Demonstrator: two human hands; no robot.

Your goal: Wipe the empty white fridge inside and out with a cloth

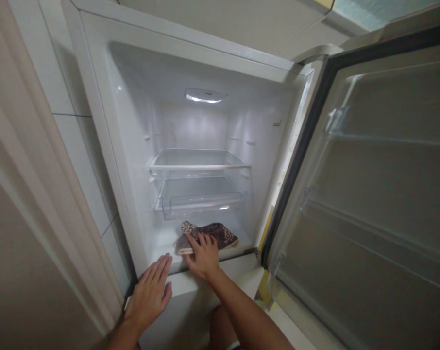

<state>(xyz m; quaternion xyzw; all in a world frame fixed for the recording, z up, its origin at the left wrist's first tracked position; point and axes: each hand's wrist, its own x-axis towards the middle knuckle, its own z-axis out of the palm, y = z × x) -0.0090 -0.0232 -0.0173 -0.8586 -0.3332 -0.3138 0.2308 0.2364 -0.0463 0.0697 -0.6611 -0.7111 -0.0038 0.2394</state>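
White tiles cover the wall (70,146) on the left side, and next to it stands a refrigerator (107,146) with its upper compartment open. Its door (369,194) is swung wide to the right, and the inner side of the door shows two pale rails (351,214) across it. Inside the compartment a small lamp (203,96) shines on the ceiling. Lower down there is a glass shelf (200,166), and directly under it sits a clear plastic drawer (201,204). Both look bare as far as I can see.

On the white compartment floor (161,240), near the front edge and a little to the right of the middle, lies a dark brown cloth (220,233) with a light pattern. It is crumpled and folded, not spread flat.

The right hand (204,257) reaches into the compartment and lies on the left part of the cloth. Its palm is down and its fingers are stretched and a little apart; they press on the cloth from above and do not close around it.

The left hand (150,291) is outside, well to the left of the cloth and not touching it. It lies flat and opened, with the fingers together, on the white front ledge (205,282) below the compartment. This hand holds nothing. Both forearms come up from the bottom of the view.
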